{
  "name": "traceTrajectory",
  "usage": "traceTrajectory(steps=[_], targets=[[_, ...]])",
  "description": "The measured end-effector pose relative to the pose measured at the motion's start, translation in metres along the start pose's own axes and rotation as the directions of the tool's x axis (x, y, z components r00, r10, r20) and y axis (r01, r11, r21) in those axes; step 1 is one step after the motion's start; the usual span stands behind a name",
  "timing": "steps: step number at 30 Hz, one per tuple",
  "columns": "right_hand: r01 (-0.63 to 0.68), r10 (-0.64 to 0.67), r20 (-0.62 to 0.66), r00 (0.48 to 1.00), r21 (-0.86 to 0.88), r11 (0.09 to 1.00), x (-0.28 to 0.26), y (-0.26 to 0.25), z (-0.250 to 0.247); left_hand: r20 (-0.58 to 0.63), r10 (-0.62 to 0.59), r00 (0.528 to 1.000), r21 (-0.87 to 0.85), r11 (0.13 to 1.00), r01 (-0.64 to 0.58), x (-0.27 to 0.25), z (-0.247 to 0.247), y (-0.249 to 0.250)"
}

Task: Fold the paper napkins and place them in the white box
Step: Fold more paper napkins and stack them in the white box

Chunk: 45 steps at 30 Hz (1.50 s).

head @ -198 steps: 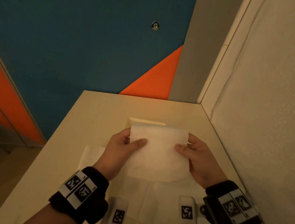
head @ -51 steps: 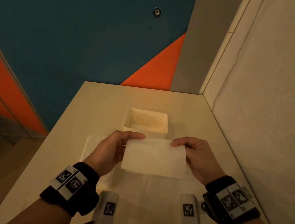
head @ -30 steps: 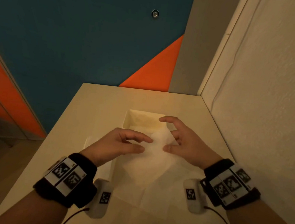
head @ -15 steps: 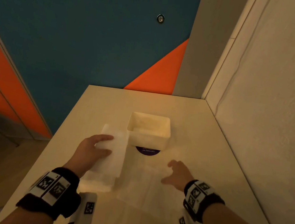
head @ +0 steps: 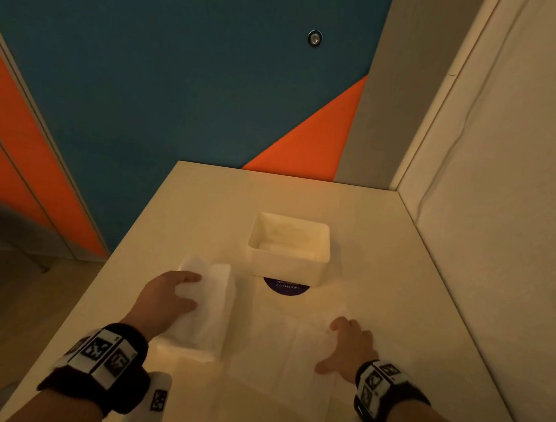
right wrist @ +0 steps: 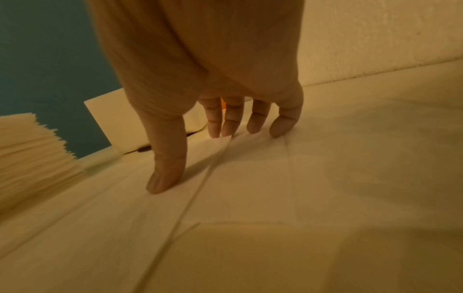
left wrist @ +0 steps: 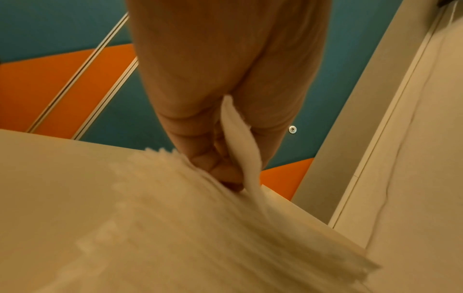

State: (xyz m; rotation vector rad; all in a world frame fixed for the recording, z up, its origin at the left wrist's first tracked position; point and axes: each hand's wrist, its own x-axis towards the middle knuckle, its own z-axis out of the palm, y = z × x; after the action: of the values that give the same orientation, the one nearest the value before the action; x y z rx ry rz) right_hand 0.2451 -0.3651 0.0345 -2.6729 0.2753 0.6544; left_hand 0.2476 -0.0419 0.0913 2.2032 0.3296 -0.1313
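Risk sits with the left hand (head: 167, 297), pinching one napkin (left wrist: 241, 146) off the stack (head: 200, 311) left of the white box (head: 288, 248): extra sheets may cling, while the right hand (head: 347, 348), fingers spread, presses an unfolded napkin (head: 289, 351) before the box.

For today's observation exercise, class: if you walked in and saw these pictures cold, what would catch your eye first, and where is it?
First, the teal and orange wall panels behind the pale tabletop. Then the open white rectangular box at the table's middle, holding folded white paper. Nearer, the left hand pinches the top napkin of a thick white napkin stack, while the right hand presses spread fingers on an unfolded white paper napkin.
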Motion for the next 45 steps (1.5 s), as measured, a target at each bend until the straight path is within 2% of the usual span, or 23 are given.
traceTrajectory(steps=[7, 11, 13, 16, 19, 21, 24, 27, 30, 32, 34, 37, 39, 41, 43, 45], targets=[[0.006, -0.002, 0.049, 0.999, -0.090, 0.996, 0.002, 0.002, -0.004, -0.009, 0.007, 1.000, 0.163, 0.987, -0.005, 0.000, 0.003, 0.000], [0.028, -0.025, 0.030, 0.999, -0.122, 0.992, 0.001, 0.004, 0.000, -0.046, 0.020, 0.999, 0.443, 0.897, 0.002, -0.001, 0.007, 0.005], [0.068, -0.069, -0.024, 0.997, -0.052, 0.996, 0.001, 0.004, 0.002, -0.068, 0.011, 0.998, 0.496, 0.868, 0.024, -0.005, 0.010, 0.013], [0.155, -0.128, -0.133, 0.983, 0.220, 0.963, -0.003, 0.001, -0.003, -0.077, 0.093, 0.993, 0.539, 0.841, -0.037, -0.010, 0.015, 0.028], [0.262, -0.181, -0.232, 0.956, 0.386, 0.885, -0.012, -0.009, -0.020, -0.019, 0.234, 0.972, 0.480, 0.855, -0.197, -0.014, 0.021, 0.044], [0.364, -0.259, -0.282, 0.924, 0.436, 0.823, -0.020, -0.018, -0.034, 0.119, 0.312, 0.943, 0.380, 0.863, -0.333, -0.016, 0.026, 0.056], [0.513, -0.388, -0.341, 0.856, 0.474, 0.716, -0.038, -0.033, -0.057, 0.337, 0.412, 0.847, 0.200, 0.847, -0.492, -0.020, 0.035, 0.076], [0.609, -0.499, -0.351, 0.792, 0.492, 0.621, -0.057, -0.051, -0.079, 0.419, 0.490, 0.764, 0.024, 0.836, -0.549, -0.025, 0.046, 0.093], [0.676, -0.584, -0.351, 0.732, 0.477, 0.562, -0.071, -0.064, -0.096, 0.448, 0.473, 0.758, -0.142, 0.875, -0.463, -0.029, 0.052, 0.102], [0.682, -0.577, -0.376, 0.725, 0.509, 0.525, -0.076, -0.067, -0.105, 0.420, 0.421, 0.804, -0.240, 0.906, -0.349, -0.031, 0.053, 0.105], [0.650, -0.476, -0.446, 0.758, 0.580, 0.491, -0.077, -0.065, -0.112, 0.364, 0.349, 0.864, -0.351, 0.910, -0.219, -0.033, 0.053, 0.106], [0.576, -0.241, -0.533, 0.811, 0.658, 0.485, -0.072, -0.052, -0.115, 0.289, 0.237, 0.928, -0.551, 0.834, -0.042, -0.034, 0.048, 0.107], [0.479, -0.178, -0.458, 0.871, 0.714, 0.511, -0.068, -0.044, -0.113, 0.278, 0.180, 0.943, -0.648, 0.761, 0.046, -0.035, 0.044, 0.108], [0.361, -0.211, -0.293, 0.932, 0.791, 0.494, -0.067, -0.039, -0.108, 0.289, 0.156, 0.944, -0.697, 0.711, 0.096, -0.035, 0.042, 0.108], [0.284, -0.294, -0.161, 0.942, 0.850, 0.444, -0.068, -0.038, -0.100, 0.300, 0.147, 0.943, -0.726, 0.677, 0.125, -0.035, 0.043, 0.108], [0.271, -0.335, -0.140, 0.932, 0.883, 0.384, -0.070, -0.039, -0.092, 0.312, 0.142, 0.940, -0.734, 0.663, 0.143, -0.035, 0.045, 0.108]])
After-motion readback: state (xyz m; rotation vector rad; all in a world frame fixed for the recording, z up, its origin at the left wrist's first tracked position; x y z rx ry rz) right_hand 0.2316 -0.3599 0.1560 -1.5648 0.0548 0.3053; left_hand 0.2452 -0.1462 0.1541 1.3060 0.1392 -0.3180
